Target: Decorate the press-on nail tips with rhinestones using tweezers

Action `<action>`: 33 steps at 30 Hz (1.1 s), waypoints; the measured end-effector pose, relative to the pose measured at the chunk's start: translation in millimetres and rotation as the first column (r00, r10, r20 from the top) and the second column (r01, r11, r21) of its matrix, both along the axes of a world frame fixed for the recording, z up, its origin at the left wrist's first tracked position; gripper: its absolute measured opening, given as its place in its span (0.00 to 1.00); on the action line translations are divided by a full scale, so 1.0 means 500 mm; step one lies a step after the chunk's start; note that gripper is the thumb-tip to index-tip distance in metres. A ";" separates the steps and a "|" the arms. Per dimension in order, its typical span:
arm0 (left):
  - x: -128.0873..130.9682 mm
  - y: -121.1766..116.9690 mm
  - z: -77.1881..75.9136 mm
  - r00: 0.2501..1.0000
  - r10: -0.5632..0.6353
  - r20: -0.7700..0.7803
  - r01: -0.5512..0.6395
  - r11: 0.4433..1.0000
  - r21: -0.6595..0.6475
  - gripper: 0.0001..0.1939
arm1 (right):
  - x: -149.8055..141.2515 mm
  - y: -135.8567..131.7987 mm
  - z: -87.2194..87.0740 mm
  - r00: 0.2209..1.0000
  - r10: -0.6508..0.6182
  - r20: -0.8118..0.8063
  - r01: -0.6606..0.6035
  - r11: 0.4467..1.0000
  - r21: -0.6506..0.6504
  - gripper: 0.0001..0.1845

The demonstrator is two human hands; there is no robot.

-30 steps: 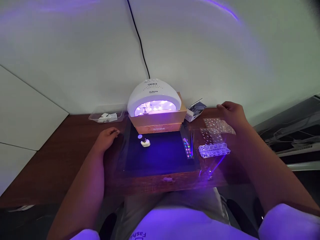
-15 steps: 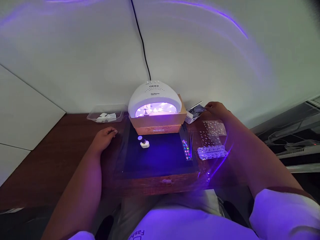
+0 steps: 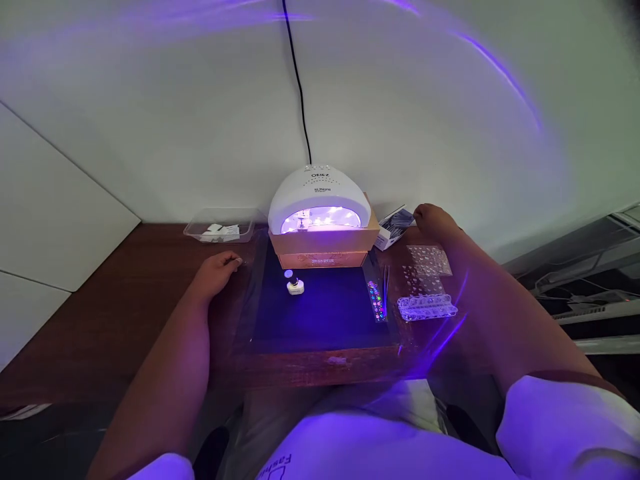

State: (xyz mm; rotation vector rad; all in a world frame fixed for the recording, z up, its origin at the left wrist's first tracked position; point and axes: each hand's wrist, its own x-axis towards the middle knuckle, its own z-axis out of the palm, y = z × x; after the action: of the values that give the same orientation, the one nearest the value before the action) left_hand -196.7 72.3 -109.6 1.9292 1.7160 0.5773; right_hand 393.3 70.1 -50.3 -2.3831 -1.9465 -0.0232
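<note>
My left hand (image 3: 217, 270) rests on the brown table (image 3: 125, 313) at the left edge of a dark mat (image 3: 320, 313), fingers curled together with nothing seen in them. My right hand (image 3: 434, 220) reaches to the back right and touches or nearly touches a small white and dark box (image 3: 394, 225); its fingers are hidden behind the hand. A white nail lamp (image 3: 320, 197), lit purple inside, stands on a cardboard box (image 3: 325, 250). On the mat stand a small bottle (image 3: 295, 287) and its cap (image 3: 288, 273).
Right of the mat lie a glittery sticker strip (image 3: 376, 300), tweezers (image 3: 386, 283), clear sticker sheets (image 3: 427, 261) and a clear plastic case (image 3: 427, 307). A clear tray (image 3: 220, 230) with white pieces sits back left. A black cable (image 3: 300, 87) runs up the wall.
My right hand has moved from over the sticker sheets back and left to the small box. The left hand has stayed put. The camera has tilted slightly.
</note>
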 end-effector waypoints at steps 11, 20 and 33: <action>-0.002 0.003 -0.005 1.000 -0.010 -0.009 0.010 1.000 -0.011 0.18 | -0.015 -0.047 0.045 0.982 -0.014 0.188 -0.014 0.989 0.150 0.20; 0.004 0.000 0.001 1.000 0.013 0.000 -0.013 1.000 -0.018 0.17 | -0.011 -0.073 0.065 0.979 -0.018 0.202 -0.008 0.992 0.129 0.18; 0.015 -0.008 0.007 0.997 0.041 0.070 -0.040 0.999 -0.009 0.15 | -0.063 -0.198 0.145 0.962 0.000 -0.273 0.097 0.935 0.342 0.09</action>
State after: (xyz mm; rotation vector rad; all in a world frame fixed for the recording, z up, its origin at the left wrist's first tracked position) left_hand -188.9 68.2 -106.2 1.8509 1.7148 0.6448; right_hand 361.8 -29.0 22.2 -2.0773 -1.6043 -0.0443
